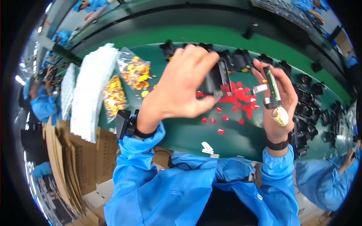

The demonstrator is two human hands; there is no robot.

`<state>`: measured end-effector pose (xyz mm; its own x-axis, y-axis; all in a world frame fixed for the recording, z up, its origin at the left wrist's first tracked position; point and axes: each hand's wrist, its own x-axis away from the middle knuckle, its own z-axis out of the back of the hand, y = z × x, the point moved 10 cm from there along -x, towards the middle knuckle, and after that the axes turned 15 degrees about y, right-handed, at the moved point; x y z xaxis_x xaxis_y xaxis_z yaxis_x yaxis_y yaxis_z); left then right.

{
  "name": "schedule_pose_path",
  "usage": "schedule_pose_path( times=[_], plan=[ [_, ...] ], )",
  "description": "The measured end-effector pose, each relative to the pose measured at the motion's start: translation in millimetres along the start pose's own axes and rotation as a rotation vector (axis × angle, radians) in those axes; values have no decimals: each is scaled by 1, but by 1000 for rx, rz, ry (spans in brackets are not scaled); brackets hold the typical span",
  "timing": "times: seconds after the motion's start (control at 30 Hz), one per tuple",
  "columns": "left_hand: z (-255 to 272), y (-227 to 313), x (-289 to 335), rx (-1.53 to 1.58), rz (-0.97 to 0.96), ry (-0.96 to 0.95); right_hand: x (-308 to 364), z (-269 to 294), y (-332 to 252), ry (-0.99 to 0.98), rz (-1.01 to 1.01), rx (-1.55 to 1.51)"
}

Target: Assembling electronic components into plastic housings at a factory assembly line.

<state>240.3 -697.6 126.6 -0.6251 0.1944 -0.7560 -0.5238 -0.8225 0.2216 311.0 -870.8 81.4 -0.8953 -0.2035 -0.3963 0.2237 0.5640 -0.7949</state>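
My left hand [181,84] is curled around the near side of a black plastic housing [213,81], thumb at its lower end and forefinger at its upper end. Part of the housing is hidden behind the fingers. In my right hand [284,92], palm turned up, lies a narrow black part with a green strip [272,88], held by the fingers and thumb. A pale yellow finger cover [280,116] sits on the thumb. Beside that part is a small white piece [260,89]. Red pieces [241,98] lie scattered on the green table [177,133] between my hands.
Bags of yellow and red pieces [115,98] and long white packing sheets [92,90] lie at left. Many black housings [303,128] crowd the back and right. White labels [207,148] rest near the front edge. Folded cardboard [81,158] stands lower left; co-workers [328,177] sit around.
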Motion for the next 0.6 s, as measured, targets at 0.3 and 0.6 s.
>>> schedule_pose_path(
  times=[0.3,0.6],
  plan=[
    [-19,33,9,183,-74,18,5,-15,12,-250,120,272],
    [-23,30,20,200,-37,-8,11,-23,21,-422,151,422]
  ],
)
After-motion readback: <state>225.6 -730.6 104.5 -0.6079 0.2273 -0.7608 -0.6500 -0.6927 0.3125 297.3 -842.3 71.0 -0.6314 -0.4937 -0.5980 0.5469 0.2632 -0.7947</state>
